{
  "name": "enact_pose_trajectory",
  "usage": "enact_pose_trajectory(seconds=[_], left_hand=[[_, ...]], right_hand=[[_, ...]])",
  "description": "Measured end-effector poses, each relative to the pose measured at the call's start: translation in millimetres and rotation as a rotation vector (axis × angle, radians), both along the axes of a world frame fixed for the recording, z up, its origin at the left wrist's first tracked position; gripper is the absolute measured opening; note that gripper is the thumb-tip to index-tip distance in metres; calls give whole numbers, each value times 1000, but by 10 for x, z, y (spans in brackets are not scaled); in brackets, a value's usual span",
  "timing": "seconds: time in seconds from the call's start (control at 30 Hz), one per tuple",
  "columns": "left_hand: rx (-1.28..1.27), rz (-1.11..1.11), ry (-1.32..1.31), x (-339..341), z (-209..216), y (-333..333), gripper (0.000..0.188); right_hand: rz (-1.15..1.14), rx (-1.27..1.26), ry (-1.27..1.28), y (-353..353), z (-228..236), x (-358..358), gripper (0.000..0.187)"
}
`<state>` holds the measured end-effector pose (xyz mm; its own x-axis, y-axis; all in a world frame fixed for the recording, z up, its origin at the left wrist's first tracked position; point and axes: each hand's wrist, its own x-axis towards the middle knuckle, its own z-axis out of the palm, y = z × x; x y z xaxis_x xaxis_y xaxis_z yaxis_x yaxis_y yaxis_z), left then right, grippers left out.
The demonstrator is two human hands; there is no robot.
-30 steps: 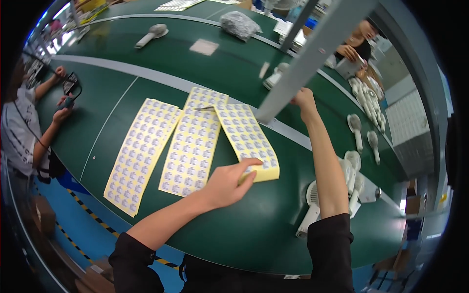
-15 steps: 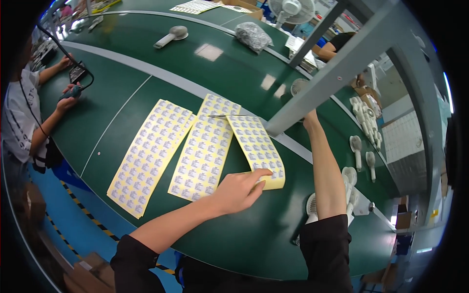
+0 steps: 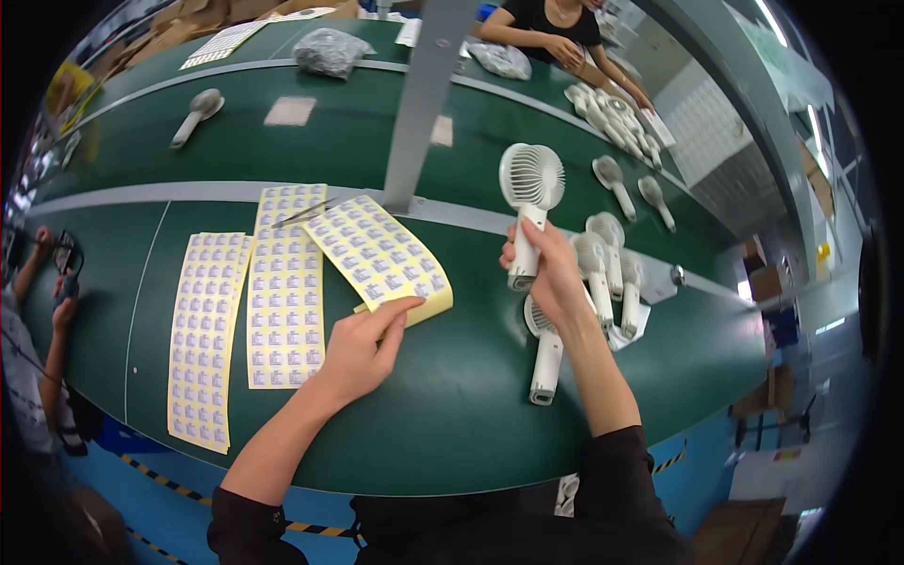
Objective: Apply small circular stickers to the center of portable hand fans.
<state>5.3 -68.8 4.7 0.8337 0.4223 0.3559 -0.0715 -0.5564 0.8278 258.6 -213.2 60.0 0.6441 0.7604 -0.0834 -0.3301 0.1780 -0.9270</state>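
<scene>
Working at the table (image 3: pixel 452 414), our L hand (image 3: pixel 363 350) pinches the sheet (image 3: pixel 381 252) by its near edge, prob. to hold the curl; R hand (image 3: pixel 549 268) grips the fan (image 3: pixel 531 193) by its handle, right of sheet, prob. b/c that leaves the head clear; tweezers (image 3: pixel 303 216) lie by sheet's far end

We see a white handheld fan (image 3: pixel 532 179), head up and handle down, right of a yellow label sheet (image 3: pixel 375 247), its near end curled.
</scene>
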Motion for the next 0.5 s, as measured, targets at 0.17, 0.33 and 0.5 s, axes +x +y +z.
enact_pose_trajectory(seconds=[0.17, 0.33, 0.5], left_hand=[[-33, -4, 36, 5, 60, -9, 27], [-126, -26, 38, 6, 157, -45, 31], [-458, -97, -18, -1, 141, -136, 45]], right_hand=[[178, 122, 145, -214, -82, -472, 24], [293, 101, 203, -200, -96, -689, 29], [461, 91, 286, -183, -119, -910, 38]])
